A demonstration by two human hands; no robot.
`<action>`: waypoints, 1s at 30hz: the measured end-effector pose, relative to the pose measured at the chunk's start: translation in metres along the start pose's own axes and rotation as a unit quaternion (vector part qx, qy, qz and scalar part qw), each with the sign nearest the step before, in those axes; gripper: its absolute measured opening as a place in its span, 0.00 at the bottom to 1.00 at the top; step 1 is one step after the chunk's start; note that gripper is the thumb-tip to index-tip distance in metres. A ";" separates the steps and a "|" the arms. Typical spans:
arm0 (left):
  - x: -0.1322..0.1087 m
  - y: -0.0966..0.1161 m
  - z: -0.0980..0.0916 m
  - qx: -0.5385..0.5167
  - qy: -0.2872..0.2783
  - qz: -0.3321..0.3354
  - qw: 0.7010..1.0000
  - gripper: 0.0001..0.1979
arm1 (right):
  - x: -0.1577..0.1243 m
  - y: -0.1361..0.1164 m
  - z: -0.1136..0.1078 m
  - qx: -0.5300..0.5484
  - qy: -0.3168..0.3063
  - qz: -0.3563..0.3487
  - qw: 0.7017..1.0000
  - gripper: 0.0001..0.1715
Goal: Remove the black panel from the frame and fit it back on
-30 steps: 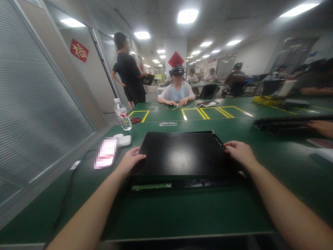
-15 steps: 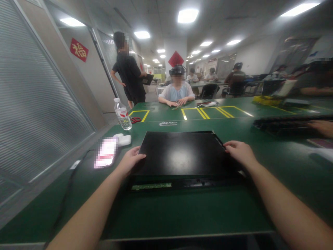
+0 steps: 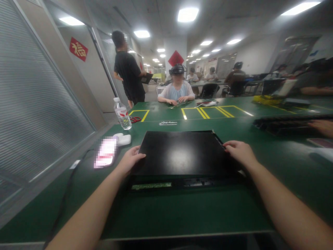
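Observation:
A flat black screen panel (image 3: 161, 149) lies in front of me, slightly askew over a dark frame (image 3: 218, 182). Along the frame's near side shows a green circuit board strip (image 3: 151, 186). My left hand (image 3: 129, 160) is closed on the panel's left edge, thumb on top and fingers partly hidden beneath. At the upper right edge, my right hand (image 3: 240, 152) pinches the panel between thumb and fingers. A corner of the frame sticks out past the panel's far right end.
Left of the panel are a lit phone (image 3: 105, 152), a white case (image 3: 124, 140), a water bottle (image 3: 122, 114), red-handled scissors (image 3: 135, 119) and a black cable (image 3: 66, 198). To the right, a co-worker's hand (image 3: 322, 126) touches a long black part (image 3: 281, 125). Another person (image 3: 177, 91) sits opposite.
My hands and the panel have stayed in place. The seated person opposite has shifted their hands slightly, and the standing person in black has moved a little.

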State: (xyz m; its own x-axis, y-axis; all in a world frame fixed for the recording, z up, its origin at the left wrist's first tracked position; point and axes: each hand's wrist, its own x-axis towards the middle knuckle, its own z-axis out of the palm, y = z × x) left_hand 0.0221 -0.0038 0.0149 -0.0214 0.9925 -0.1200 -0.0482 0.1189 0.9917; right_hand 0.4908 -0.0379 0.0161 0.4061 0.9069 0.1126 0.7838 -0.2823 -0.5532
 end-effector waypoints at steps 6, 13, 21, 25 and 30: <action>-0.003 0.002 0.002 0.000 -0.001 -0.001 1.000 0.29 | 0.000 0.000 0.000 -0.002 0.000 -0.002 1.000 0.17; -0.014 0.017 0.009 0.013 -0.001 -0.019 1.000 0.26 | -0.003 -0.006 -0.004 -0.009 -0.007 0.005 1.000 0.18; -0.013 0.015 0.009 0.000 0.001 -0.021 1.000 0.27 | -0.002 -0.005 -0.003 -0.003 -0.015 0.007 1.000 0.17; -0.012 0.014 0.009 -0.008 -0.005 -0.018 1.000 0.27 | -0.002 -0.004 -0.003 0.001 -0.021 0.014 1.000 0.16; -0.010 0.014 0.009 -0.011 -0.007 -0.019 1.000 0.27 | -0.001 -0.003 -0.002 0.010 -0.016 0.014 1.000 0.16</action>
State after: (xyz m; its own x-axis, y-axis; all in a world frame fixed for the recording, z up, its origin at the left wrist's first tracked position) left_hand 0.0303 -0.0123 0.0300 -0.0049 0.9877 -0.1563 -0.0716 0.1555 0.9852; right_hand 0.4892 -0.0388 0.0195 0.4117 0.9086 0.0701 0.7630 -0.3016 -0.5717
